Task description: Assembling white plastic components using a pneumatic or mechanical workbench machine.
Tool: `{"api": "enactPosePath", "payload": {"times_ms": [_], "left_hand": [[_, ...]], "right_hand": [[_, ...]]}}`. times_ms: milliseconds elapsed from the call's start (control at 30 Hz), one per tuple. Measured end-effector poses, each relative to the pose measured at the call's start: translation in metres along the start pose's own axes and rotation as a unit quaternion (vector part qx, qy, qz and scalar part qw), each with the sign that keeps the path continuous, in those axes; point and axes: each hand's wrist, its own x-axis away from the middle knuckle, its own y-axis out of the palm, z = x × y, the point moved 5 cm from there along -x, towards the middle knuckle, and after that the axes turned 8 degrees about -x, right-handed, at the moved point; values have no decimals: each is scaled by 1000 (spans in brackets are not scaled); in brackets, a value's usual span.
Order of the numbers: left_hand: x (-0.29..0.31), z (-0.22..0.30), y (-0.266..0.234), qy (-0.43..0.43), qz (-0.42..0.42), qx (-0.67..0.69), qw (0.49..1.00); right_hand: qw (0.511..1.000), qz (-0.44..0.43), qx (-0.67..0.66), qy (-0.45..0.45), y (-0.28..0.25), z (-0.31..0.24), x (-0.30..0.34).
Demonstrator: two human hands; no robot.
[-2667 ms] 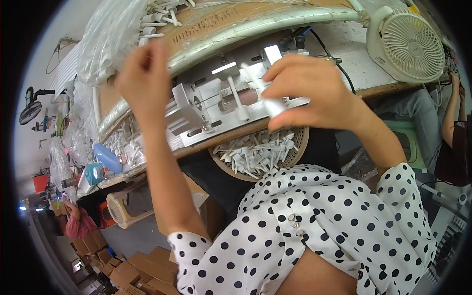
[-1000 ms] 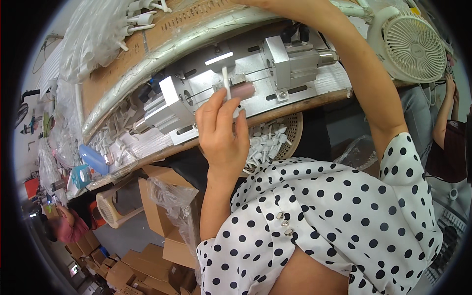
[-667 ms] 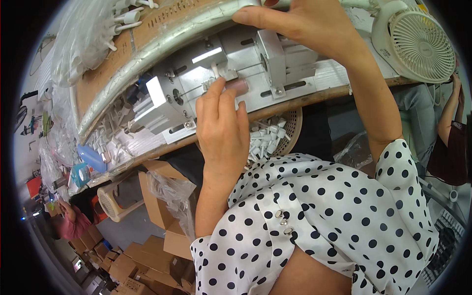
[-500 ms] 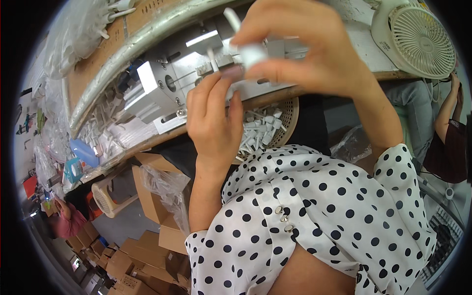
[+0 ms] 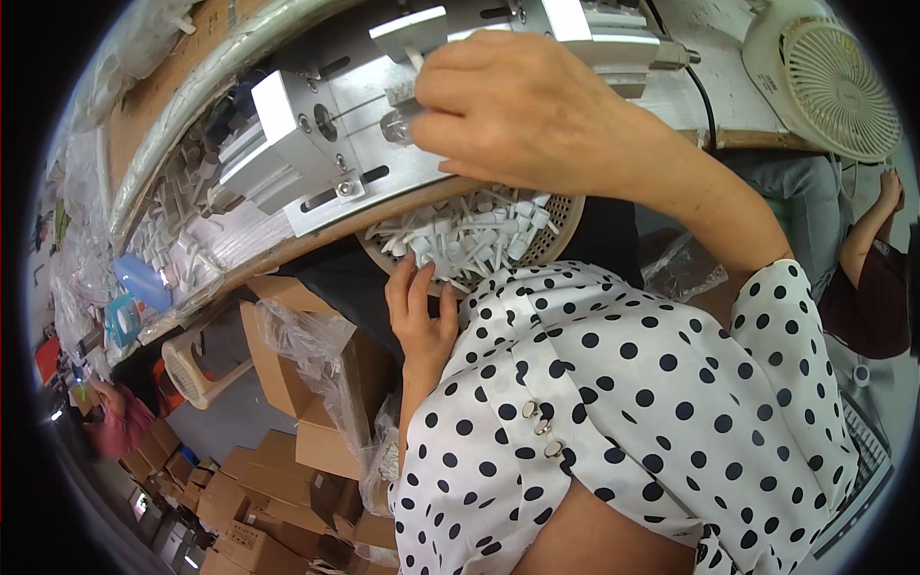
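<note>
My right hand (image 5: 508,110) is over the middle of a silver metal fixture (image 5: 359,144), its fingers curled together. What they hold is hidden behind them. A white stem (image 5: 413,56) stands beside its fingertips, against an upright metal plate. By the thumb side shows a short, shiny, see-through rounded piece (image 5: 395,126). My left hand (image 5: 422,311) is lower, at the near left of a beige basket (image 5: 567,225), with fingers apart and nothing seen in them. Its fingertips reach the heap of white plastic parts (image 5: 479,235), each with a thin stem and a blocky head.
More white parts (image 5: 196,259) lie on the bench left of the fixture, near a blue bottle-like item (image 5: 144,280). A beige fan (image 5: 834,86) stands at the right. Open cardboard boxes (image 5: 307,383) sit lower left. Another person's arm (image 5: 867,230) shows far right.
My left hand has dropped from the fixture to the basket, its fingers apart. My right hand, earlier raised with a white part, has come down onto the fixture. The view has shifted slightly.
</note>
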Motion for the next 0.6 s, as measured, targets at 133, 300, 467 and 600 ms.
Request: {"api": "enactPosePath", "payload": {"times_ms": [133, 300, 467, 600], "left_hand": [[5, -18, 4, -30, 15, -39, 999], [9, -60, 19, -130, 17, -60, 989], [13, -71, 26, -131, 17, -112, 985], [18, -78, 42, -63, 6, -169, 983]], "right_hand": [[999, 22, 4, -24, -4, 2, 1], [996, 66, -38, -54, -18, -26, 33], [979, 25, -200, -2, 18, -62, 100], [975, -22, -184, 120, 88, -71, 158]]}}
